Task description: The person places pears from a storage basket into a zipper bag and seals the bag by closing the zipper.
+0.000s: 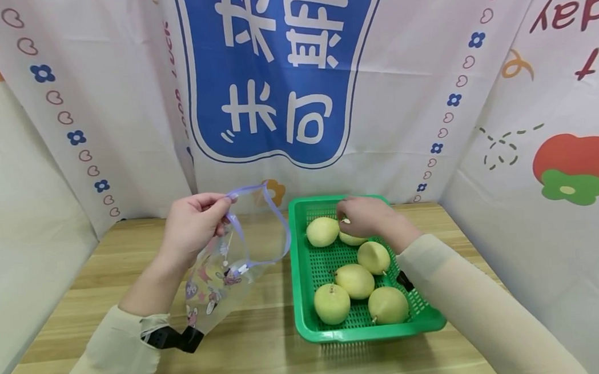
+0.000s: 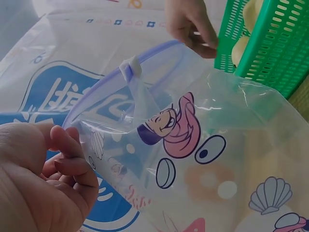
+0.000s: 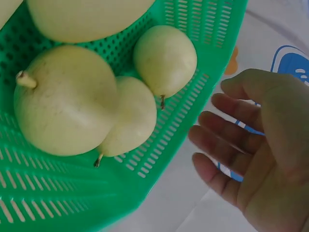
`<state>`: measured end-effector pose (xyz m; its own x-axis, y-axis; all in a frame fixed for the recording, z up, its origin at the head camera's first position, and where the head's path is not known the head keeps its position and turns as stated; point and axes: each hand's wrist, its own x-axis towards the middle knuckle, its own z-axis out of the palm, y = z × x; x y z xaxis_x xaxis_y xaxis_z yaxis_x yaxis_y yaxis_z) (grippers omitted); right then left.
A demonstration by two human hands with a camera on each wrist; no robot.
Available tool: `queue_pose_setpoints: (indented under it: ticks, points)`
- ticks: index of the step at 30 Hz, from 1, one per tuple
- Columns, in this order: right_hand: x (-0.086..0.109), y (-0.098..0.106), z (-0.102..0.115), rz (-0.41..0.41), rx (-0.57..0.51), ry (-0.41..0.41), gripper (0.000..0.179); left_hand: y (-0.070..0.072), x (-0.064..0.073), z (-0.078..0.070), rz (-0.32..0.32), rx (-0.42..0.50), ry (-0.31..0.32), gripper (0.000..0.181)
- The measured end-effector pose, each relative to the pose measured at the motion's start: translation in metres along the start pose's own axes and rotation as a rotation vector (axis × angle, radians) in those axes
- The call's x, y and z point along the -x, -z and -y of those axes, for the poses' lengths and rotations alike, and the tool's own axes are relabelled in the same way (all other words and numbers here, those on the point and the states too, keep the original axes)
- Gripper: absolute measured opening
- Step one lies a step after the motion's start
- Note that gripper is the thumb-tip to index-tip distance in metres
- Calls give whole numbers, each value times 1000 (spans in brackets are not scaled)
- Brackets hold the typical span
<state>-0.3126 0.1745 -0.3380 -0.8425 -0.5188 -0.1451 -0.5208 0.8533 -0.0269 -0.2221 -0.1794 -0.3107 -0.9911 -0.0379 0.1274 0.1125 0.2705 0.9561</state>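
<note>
Brown wood-grain desk point(image 1: 238, 356), 6 o'clock. White printed fabric backdrop point(image 1: 402, 106), 9 through 3 o'clock: blue wavy-edged panel with white characters point(image 1: 281, 68) at 12, dark-red upside-down lettering point(image 1: 572, 13) at 2, round red-and-green fruit print point(image 1: 578, 155) at 3.

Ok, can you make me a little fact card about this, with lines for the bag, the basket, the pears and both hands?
Zip bag: clear, cartoon prints, purple rim, mouth open; no pear shows inside
Basket: green plastic with holes, on the wood-grain table
Pears: six in view, all in the basket
Left hand: pinches the bag's rim
Right hand: at the basket's far end, fingers loosely bent, holding nothing
</note>
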Motion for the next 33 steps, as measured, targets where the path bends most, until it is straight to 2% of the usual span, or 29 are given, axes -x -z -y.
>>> queue_pose_setpoints:
  ticks: [3, 6, 9, 11, 18, 25, 33]
  points:
    - [0, -3, -6, 132, 12, -65, 23, 0, 0, -1, 7, 12, -12, 31]
    - [2, -9, -9, 287, -27, -178, 21, 0, -1, -2, 18, 24, -17, 32]
    - [6, -16, -11, 375, -60, -273, 27, 0, -2, -2, 23, 18, -10, 33]
    - [8, -20, -13, 392, -77, -294, 29, 0, -3, -1, 25, 15, -3, 33]
    - [11, -21, -21, 462, -80, -244, 33, 1, -4, 0, 31, 1, 10, 34]
    - [16, -23, -15, 553, -113, -326, 85, 0, -4, 1, 49, 0, 16, 34]
    - [15, -27, -13, 570, -69, -284, 83, -1, -5, 2, 53, 17, 18, 34]
